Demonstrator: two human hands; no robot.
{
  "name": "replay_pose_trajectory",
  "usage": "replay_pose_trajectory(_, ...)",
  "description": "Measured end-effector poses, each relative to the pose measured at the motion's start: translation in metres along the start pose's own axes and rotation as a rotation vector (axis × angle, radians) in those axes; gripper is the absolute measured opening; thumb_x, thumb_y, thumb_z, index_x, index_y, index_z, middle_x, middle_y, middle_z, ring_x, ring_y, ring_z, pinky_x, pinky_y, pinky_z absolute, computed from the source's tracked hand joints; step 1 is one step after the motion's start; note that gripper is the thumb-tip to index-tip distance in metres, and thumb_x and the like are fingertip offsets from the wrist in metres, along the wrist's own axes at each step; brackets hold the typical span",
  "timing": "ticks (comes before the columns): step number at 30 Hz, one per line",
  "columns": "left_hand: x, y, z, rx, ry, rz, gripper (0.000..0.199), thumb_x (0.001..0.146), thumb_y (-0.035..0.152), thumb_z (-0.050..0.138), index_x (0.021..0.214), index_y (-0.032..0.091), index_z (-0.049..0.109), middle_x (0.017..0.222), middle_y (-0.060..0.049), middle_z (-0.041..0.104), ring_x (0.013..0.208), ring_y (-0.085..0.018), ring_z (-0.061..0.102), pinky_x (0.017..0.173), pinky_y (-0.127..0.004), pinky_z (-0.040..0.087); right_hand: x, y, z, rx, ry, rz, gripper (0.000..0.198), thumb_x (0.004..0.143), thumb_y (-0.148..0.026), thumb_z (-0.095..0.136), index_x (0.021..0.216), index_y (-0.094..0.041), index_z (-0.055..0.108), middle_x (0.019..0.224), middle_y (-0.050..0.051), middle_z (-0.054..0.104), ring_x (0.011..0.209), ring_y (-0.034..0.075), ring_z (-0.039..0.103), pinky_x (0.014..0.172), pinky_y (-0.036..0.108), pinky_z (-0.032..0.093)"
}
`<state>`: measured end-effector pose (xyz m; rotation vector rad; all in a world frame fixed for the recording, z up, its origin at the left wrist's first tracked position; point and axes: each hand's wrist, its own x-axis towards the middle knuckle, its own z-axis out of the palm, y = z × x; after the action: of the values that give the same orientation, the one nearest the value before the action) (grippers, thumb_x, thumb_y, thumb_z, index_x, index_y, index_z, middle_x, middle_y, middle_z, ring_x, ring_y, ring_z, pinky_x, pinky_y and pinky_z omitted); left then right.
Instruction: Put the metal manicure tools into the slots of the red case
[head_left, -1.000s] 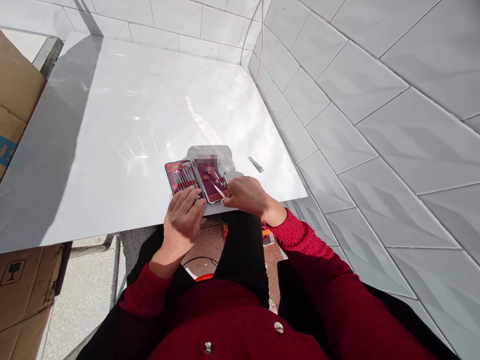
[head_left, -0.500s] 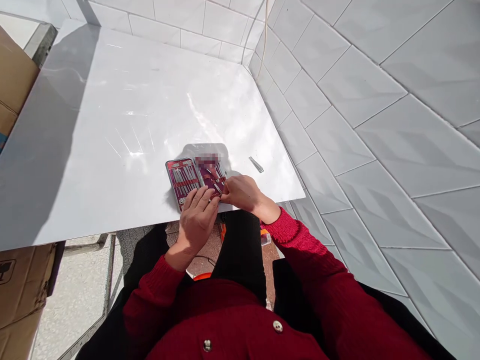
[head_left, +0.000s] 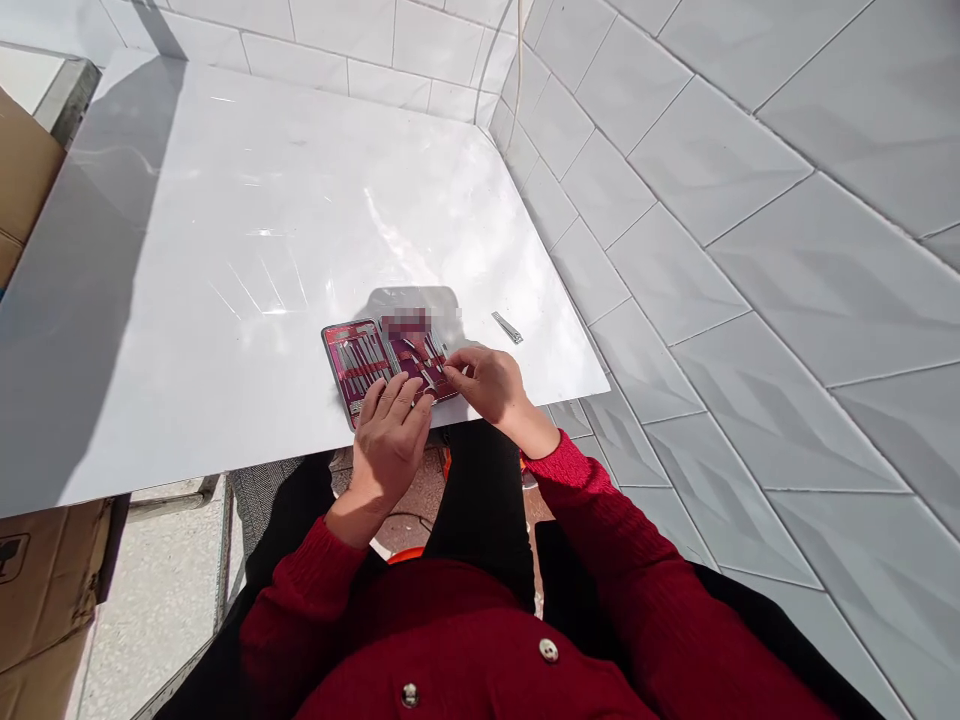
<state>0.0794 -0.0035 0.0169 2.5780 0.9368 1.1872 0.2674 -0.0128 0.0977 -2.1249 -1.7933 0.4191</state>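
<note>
A cardboard box (head_left: 22, 185) stood at the far left edge, beside the white table (head_left: 225, 250). Near the table's front edge lay an open manicure kit (head_left: 382, 358), its red lining showing rows of metal tools held under straps. The left hand (head_left: 391, 435) rested flat on the kit's near left corner, fingers spread and pressing down, holding nothing. Just right of it, the right hand (head_left: 487, 380) hovered over the kit's right half, thumb and forefinger pinched on what looked like a thin metal tool (head_left: 429, 377), though it was too small to make out for certain. Further right, apart from the kit, a nail clipper (head_left: 508, 327) lay on the table near the tiled wall (head_left: 712, 200).
</note>
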Motion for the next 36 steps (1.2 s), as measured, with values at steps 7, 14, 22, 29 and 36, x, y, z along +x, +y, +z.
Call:
replay_pose_trajectory(7, 0.009, -0.002, 0.004, 0.044, -0.022, 0.028, 0.023, 0.104, 0.018, 0.058, 0.115, 0.021, 0.077, 0.135, -0.013, 0.074, 0.136, -0.032, 0.064, 0.117, -0.058, 0.045, -0.017, 0.016, 0.007, 0.149, -0.003, -0.036, 0.01, 0.097, -0.028, 0.074, 0.096, -0.02, 0.079, 0.089, 0.0, 0.07, 0.076, 0.012, 0.06, 0.075, 0.024, 0.041)
replay_pose_trajectory(14, 0.013, -0.009, -0.002, 0.056, -0.032, 0.048, 0.023, 0.103, 0.021, 0.058, 0.114, 0.022, 0.077, 0.13, -0.012, 0.076, 0.131, -0.032, 0.067, 0.116, -0.058, 0.045, -0.001, 0.03, -0.001, 0.095, 0.106, -0.002, 0.013, 0.1, -0.026, 0.067, 0.103, -0.02, 0.079, 0.096, 0.002, 0.073, 0.08, 0.014, 0.063, 0.077, 0.026, 0.044)
replay_pose_trajectory(22, 0.01, -0.006, -0.009, 0.055, 0.005, 0.139, 0.023, 0.1, 0.013, 0.062, 0.119, 0.02, 0.073, 0.135, -0.015, 0.074, 0.133, -0.033, 0.066, 0.115, -0.057, 0.046, 0.036, 0.082, -0.045, -0.257, 0.245, 0.238, 0.027, 0.098, -0.026, 0.063, 0.119, -0.016, 0.077, 0.121, 0.014, 0.076, 0.105, 0.026, 0.07, 0.083, 0.031, 0.047)
replay_pose_trajectory(29, 0.01, -0.011, -0.024, 0.074, 0.008, 0.105, 0.021, 0.101, 0.014, 0.059, 0.114, 0.02, 0.074, 0.134, -0.014, 0.074, 0.132, -0.032, 0.066, 0.116, -0.058, 0.046, 0.058, 0.084, -0.047, -0.419, 0.012, 0.253, 0.02, 0.091, -0.021, 0.063, 0.097, -0.017, 0.081, 0.096, 0.013, 0.081, 0.091, 0.027, 0.073, 0.075, 0.033, 0.044)
replay_pose_trajectory(36, 0.007, -0.021, -0.037, 0.112, 0.014, -0.002, 0.019, 0.105, 0.02, 0.056, 0.109, 0.022, 0.075, 0.132, -0.011, 0.074, 0.134, -0.031, 0.064, 0.118, -0.055, 0.044, 0.067, 0.077, -0.05, -0.372, -0.12, 0.251, 0.017, 0.087, -0.023, 0.07, 0.097, -0.015, 0.081, 0.08, 0.008, 0.075, 0.076, 0.022, 0.068, 0.065, 0.03, 0.04)
